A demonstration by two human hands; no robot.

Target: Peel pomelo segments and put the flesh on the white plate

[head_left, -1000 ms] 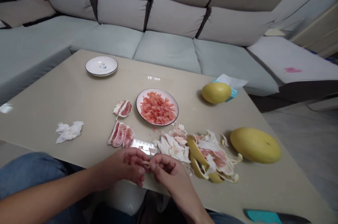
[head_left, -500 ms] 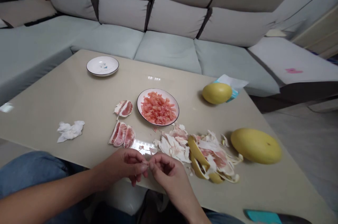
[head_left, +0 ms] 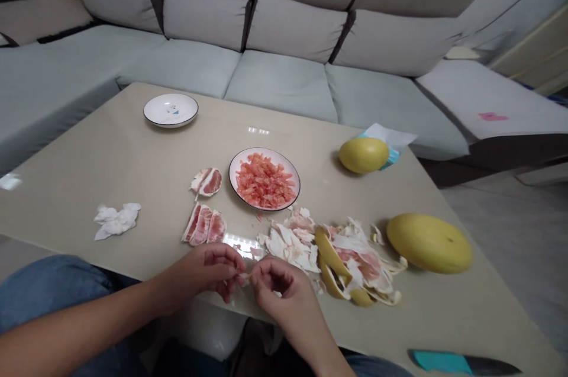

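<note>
We seem to be at the fine picking: freeing a small bit of fruit (head_left: pixel 244 278) from its skin, above the near edge of the worktop (head_left: pixel 146 164). Our left hand (head_left: pixel 215 276) has it pinched in the fingertips; our right hand (head_left: pixel 284 285) has thumb and forefinger drawn together just beside it, though whether they grip it too we cannot tell. The next move likely calls for a light pull, then a reach to the plate (head_left: pixel 241 162) of pulp (head_left: pixel 265 181) near twelve o'clock. Unpeeled segments (head_left: pixel 204 225) lie between ten and eleven, a tissue (head_left: pixel 116 221) at ten. The peel (head_left: pixel 290 248) at two to three crowds that reach on its right side; beyond, one pomelo (head_left: pixel 364 155) sits between one and two, another (head_left: pixel 429 244) near three, and a knife (head_left: pixel 441 361) at four.
</note>
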